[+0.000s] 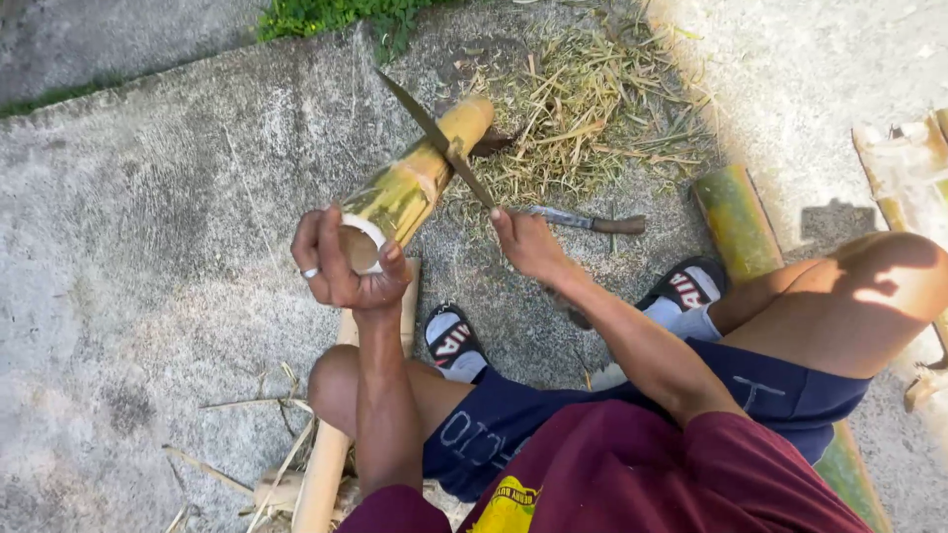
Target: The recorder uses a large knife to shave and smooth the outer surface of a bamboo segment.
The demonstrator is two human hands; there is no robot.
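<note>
Bamboo section (pixel 415 183), yellow-green and hollow, propped at a slant on the concrete ground (pixel 148 247), far end down near a heap of dry shavings (pixel 592 109), near end lifted toward the camera. Left hand (pixel 341 262) wrapped around that open near end, grip clamped on the rim, ring showing on one finger. Right hand (pixel 528 242) closed on the handle of a long knife (pixel 434 133), grip tight, handle itself hidden in the fist so no telling its look. Blade angled up and away, lying across the bamboo about midway along, edge touching the green skin just by a node. Second knife (pixel 583 220) with a dark handle lying flat on the concrete just beyond the right hand, beside the shavings. Another green bamboo pole (pixel 736 222) resting on the ground to the right, near the right knee. Pale split bamboo strip (pixel 331 444) running under the left leg, down toward the bottom edge. More pale bamboo pieces (pixel 904 168) at the far right in bright sun, washed out, hard to make out. Sandals (pixel 452 341) with socks on both feet, dark blue shorts, maroon shirt. Patch of grass (pixel 336 15) along the top edge.
</note>
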